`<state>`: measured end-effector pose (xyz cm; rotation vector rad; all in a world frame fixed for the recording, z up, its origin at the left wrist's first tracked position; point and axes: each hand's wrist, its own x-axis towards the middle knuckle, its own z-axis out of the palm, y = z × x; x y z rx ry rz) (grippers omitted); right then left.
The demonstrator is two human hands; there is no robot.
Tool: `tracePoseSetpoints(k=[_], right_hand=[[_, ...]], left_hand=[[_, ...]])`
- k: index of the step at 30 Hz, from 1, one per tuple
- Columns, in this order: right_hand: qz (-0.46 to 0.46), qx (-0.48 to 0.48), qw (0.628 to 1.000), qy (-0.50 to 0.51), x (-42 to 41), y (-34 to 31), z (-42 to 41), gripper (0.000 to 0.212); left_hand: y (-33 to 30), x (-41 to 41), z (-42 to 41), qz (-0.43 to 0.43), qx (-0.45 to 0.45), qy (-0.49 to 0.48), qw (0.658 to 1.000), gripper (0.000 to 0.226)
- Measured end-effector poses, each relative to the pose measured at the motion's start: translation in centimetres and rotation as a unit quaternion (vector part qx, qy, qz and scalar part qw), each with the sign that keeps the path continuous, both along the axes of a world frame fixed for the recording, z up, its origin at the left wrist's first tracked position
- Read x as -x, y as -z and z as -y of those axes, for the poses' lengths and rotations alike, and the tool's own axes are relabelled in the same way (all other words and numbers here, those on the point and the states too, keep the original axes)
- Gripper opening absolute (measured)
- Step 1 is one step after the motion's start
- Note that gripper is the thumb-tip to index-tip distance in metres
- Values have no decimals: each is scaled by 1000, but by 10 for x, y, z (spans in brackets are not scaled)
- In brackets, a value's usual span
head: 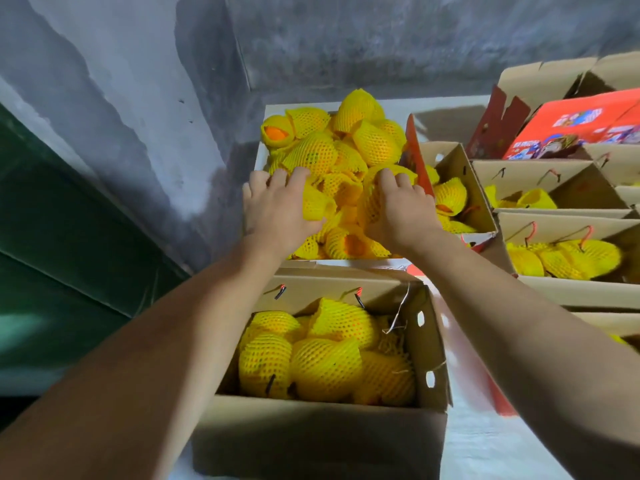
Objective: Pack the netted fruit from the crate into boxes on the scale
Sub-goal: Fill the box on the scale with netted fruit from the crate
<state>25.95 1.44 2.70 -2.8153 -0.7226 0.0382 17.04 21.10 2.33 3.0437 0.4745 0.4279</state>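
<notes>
A white crate ahead of me is heaped with orange fruit in yellow foam nets. My left hand reaches into the crate's near left side, its fingers curled over a netted fruit. My right hand grips another netted fruit near the crate's right side. Just below my arms stands an open cardboard box, holding several netted fruit. The scale under the box is hidden.
More open cardboard boxes with netted fruit stand at the right and beside the crate. A red printed box lies at the back right. A grey concrete wall runs along the left and back.
</notes>
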Motion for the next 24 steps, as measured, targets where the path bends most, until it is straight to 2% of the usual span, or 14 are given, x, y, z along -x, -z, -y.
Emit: tracePoseSetpoints(k=[2, 5, 7, 8, 10, 11, 12, 13, 14, 15, 18, 21, 23, 24], right_hand=[[-20, -114, 993, -10, 14, -20, 3, 76], [-29, -219, 974, -44, 47, -48, 3, 97], [-37, -268, 961, -59, 75, -62, 2, 92], [-48, -294, 952, -64, 90, -66, 1, 84], [-90, -355, 927, -81, 122, -70, -1, 65], [-117, -392, 908, -87, 137, -70, -2, 58], [-145, -429, 888, -84, 152, -68, -3, 54], [-167, -464, 867, -71, 164, -65, -5, 52], [-183, -494, 848, -54, 175, -63, -6, 51], [-192, -518, 832, -40, 185, -60, -8, 49], [-208, -554, 806, -5, 211, -52, -11, 43], [-220, -564, 796, 12, 231, -42, -9, 48], [-211, -569, 794, 28, 244, -38, -4, 49], [-206, -572, 793, 39, 249, -37, -2, 48]], left_hand=[[-13, 11, 6, 39, 135, 1, 990, 85], [-34, 38, 18, 111, 298, 20, 948, 78], [-43, 62, 25, 116, 422, 6, 899, 77], [-49, 76, 29, 103, 529, -2, 842, 80], [-51, 107, 30, 66, 744, -5, 665, 75], [-50, 124, 28, 54, 806, 1, 590, 71], [-48, 142, 26, 49, 838, 9, 543, 70], [-45, 160, 24, 52, 854, 18, 518, 70], [-43, 176, 23, 55, 856, 35, 512, 69], [-42, 191, 23, 57, 848, 45, 526, 65], [-41, 218, 26, 60, 786, -39, 614, 62], [-46, 228, 31, 81, 732, -165, 657, 103], [-52, 231, 33, 98, 712, -168, 675, 132], [-56, 231, 35, 92, 694, -157, 697, 140]])
